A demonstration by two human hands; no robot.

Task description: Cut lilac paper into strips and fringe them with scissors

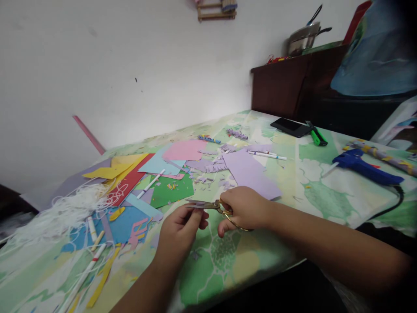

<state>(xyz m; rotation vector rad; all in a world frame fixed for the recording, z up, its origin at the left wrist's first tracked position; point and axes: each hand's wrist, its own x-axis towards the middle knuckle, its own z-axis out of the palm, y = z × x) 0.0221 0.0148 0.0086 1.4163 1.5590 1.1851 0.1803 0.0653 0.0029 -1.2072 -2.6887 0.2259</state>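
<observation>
My right hand (243,208) is closed on the gold-handled scissors (208,204), with fingers through the loops and the blades pointing left. The blade tips lie over the fingertips of my left hand (184,226). Its thumb and fingers are pinched together just under the blades; whatever they hold is too small to make out. Beyond both hands lie a purple paper sheet (249,174), fringed purple strips (216,165) and a green paper piece (172,190).
White string (74,208), coloured papers and markers cover the left side of the table. A blue glue gun (368,167), a green cutter (317,135) and a black phone (289,127) lie at the right. A wall stands behind.
</observation>
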